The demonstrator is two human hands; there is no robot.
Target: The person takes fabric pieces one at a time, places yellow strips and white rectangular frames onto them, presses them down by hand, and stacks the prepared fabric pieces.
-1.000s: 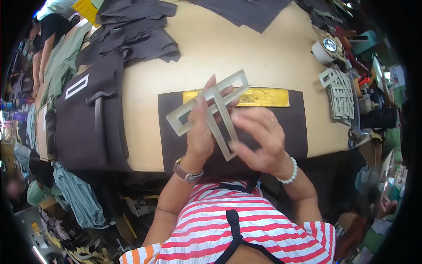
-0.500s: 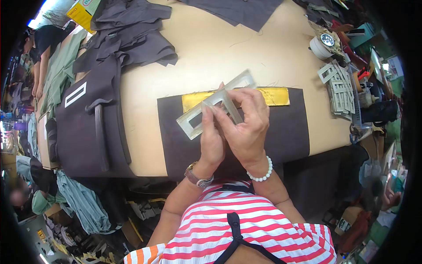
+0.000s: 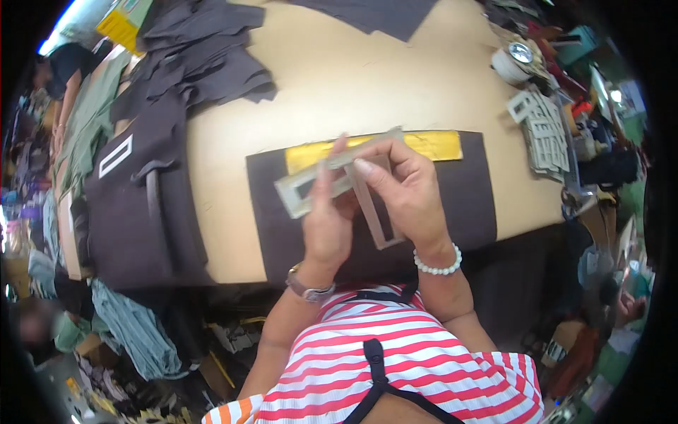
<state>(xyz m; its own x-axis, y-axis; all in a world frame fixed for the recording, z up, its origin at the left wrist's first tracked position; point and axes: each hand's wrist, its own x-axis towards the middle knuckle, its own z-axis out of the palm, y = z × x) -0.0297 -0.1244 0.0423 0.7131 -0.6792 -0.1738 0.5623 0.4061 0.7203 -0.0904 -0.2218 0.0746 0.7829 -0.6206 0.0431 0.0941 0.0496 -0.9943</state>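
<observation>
Both hands are up over the dark fabric panel (image 3: pixel 452 205) at the table's near edge: the left hand (image 3: pixel 326 226) pinches one grey slotted template (image 3: pixel 296 194), long axis lying leftward, while the right hand (image 3: pixel 409 194) curls closed around the second template (image 3: pixel 378 226), which points toward the person.

"Where can my hands pass?"

"Over the bare tabletop (image 3: pixel 367 78) beyond the yellow strip (image 3: pixel 438 145). My left is blocked by heaped dark fabric (image 3: pixel 205 63), my right by stacked grey templates (image 3: pixel 547 138) and a tape roll (image 3: pixel 510 65)."
</observation>
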